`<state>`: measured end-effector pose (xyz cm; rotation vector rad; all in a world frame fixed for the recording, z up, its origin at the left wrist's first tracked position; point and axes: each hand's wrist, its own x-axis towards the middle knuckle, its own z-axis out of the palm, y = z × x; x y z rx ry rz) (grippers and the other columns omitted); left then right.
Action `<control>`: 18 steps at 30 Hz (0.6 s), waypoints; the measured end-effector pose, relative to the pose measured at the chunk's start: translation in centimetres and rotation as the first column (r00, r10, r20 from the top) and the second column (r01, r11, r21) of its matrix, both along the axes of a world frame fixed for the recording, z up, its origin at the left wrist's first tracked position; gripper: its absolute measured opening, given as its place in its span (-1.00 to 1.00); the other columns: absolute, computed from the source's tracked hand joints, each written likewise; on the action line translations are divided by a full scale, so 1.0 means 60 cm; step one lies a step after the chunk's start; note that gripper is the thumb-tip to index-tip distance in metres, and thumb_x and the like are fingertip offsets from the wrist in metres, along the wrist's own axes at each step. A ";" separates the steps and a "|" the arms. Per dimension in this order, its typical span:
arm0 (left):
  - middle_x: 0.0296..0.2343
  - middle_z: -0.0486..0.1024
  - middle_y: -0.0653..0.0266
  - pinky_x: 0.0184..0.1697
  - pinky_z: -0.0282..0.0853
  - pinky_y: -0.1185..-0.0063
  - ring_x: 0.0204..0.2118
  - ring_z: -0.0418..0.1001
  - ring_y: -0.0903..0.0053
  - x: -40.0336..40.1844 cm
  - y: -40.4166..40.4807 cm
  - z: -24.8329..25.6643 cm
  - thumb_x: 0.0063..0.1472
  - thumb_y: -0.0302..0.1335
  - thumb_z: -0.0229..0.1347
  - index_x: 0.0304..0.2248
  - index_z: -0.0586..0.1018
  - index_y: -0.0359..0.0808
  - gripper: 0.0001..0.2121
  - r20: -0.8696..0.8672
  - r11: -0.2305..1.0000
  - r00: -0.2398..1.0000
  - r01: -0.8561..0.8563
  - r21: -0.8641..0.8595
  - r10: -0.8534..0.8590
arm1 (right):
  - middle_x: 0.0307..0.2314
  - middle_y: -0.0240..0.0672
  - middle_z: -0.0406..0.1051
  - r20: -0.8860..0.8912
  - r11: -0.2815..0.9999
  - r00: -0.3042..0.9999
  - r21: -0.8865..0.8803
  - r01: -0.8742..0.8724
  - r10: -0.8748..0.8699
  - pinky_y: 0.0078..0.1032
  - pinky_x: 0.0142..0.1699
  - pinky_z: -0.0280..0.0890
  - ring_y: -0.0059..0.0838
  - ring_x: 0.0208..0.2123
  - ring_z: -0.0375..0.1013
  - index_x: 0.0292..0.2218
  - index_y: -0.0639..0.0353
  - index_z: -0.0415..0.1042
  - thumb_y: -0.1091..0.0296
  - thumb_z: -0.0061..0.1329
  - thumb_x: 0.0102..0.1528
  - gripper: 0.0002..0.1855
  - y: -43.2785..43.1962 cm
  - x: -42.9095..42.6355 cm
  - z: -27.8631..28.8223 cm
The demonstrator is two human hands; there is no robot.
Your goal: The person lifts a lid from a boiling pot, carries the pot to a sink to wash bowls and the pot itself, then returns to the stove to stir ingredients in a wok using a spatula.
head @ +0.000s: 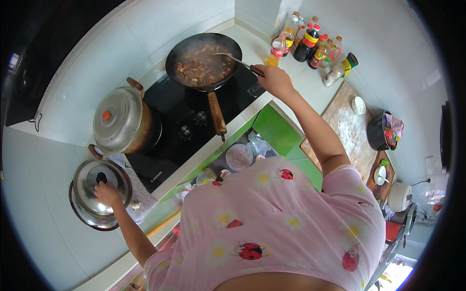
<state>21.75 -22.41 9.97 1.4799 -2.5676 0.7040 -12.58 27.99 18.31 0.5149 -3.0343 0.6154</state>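
My right hand [275, 80] is closed around the dark handle of a metal spatula [238, 62]. The spatula's blade reaches into a black wok [174, 74], over chopped, browned food [204, 65] that is steaming. Its wooden handle [216, 114] points towards me. At the lower left, my left hand [106, 193] is at the black knob [101, 177] of a shiny metal lid [85, 189] with a glass centre. Whether the fingers grip the knob cannot be made out. Under the lid lies a second round metal piece [95, 222], mostly covered.
A lidded aluminium pot [120, 123] stands beside the wok on the black cooktop [171, 145]. Several sauce bottles [307, 43] fill the back corner. To the right lies a floured wooden board [346, 134] with a small white bowl [358, 105]. An open drawer [239, 157] holds containers below the cooktop.
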 end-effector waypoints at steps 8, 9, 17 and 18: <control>-0.38 0.34 0.27 -0.29 0.19 0.37 -0.27 0.32 0.36 -0.001 -0.004 0.003 -0.06 -0.34 0.06 -0.34 0.39 -0.20 -0.74 -0.074 0.996 0.995 0.054 -0.078 -0.059 | -0.43 -0.19 0.39 0.041 0.999 0.999 0.039 0.027 -0.029 -0.35 -0.28 0.27 -0.20 -0.38 0.38 -0.18 -0.06 0.34 0.37 -0.21 -0.11 -0.62 0.010 0.015 0.020; -0.38 0.34 0.28 -0.29 0.19 0.37 -0.27 0.32 0.37 0.001 -0.008 0.003 -0.06 -0.34 0.07 -0.32 0.38 -0.20 -0.73 -0.092 0.998 0.995 0.030 -0.051 -0.035 | -0.44 -0.22 0.40 0.001 0.999 1.000 0.048 -0.013 0.013 -0.36 -0.30 0.28 -0.23 -0.39 0.38 -0.20 -0.08 0.36 0.38 -0.22 -0.11 -0.63 0.012 0.022 0.022; -0.38 0.34 0.29 -0.30 0.21 0.38 -0.26 0.32 0.38 -0.005 -0.023 0.002 -0.07 -0.34 0.08 -0.31 0.36 -0.19 -0.71 -0.049 0.995 0.995 0.082 -0.056 -0.085 | -0.48 -0.24 0.40 -0.071 0.980 0.985 0.135 -0.144 0.154 -0.35 -0.34 0.28 -0.25 -0.41 0.39 -0.23 -0.08 0.38 0.37 -0.20 -0.11 -0.66 0.016 0.056 0.039; -0.37 0.34 0.29 -0.30 0.21 0.38 -0.25 0.32 0.38 -0.005 -0.027 0.000 -0.07 -0.34 0.08 -0.30 0.36 -0.19 -0.71 -0.037 0.995 0.995 0.085 -0.051 -0.087 | -0.48 -0.24 0.40 -0.059 0.977 0.984 0.146 -0.157 0.167 -0.35 -0.34 0.29 -0.26 -0.41 0.39 -0.23 -0.07 0.38 0.37 -0.19 -0.11 -0.66 0.016 0.059 0.040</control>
